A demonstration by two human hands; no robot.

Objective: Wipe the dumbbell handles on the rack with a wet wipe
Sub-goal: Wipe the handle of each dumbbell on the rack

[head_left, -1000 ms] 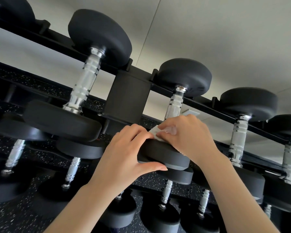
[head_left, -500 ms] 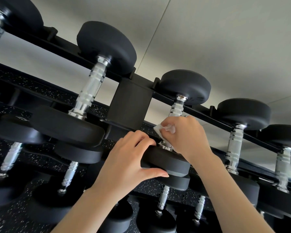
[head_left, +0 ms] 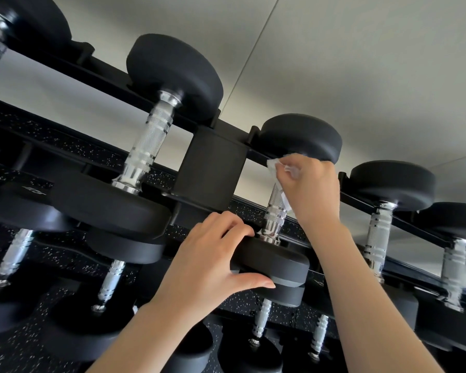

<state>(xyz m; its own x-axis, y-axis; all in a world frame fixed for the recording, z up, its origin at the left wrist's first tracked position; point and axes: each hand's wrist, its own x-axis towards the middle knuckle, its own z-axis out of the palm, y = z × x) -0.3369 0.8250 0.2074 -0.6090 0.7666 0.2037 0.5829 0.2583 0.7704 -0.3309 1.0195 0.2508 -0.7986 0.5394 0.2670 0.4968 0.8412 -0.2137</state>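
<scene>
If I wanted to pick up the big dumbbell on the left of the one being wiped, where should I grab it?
Probably by the silver handle, in the middle of its knurled part, coming from the front with your fingers wrapping around it. The handle is thin and rough for grip, and it sits bare between the two black heads, which look too wide and smooth to hold. It looks heavy, so use both hands.

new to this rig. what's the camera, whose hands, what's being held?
There is no robot: a person wears one wide-angle camera on the head, looking forward and down at both bare hands. In front is a black rack holding rows of dumbbells. The left hand grips the near black end of one dumbbell. The right hand holds a white wet wipe wrapped round the top of that dumbbell's chrome handle, just under its far end. The neighbouring dumbbells lie untouched.
</scene>
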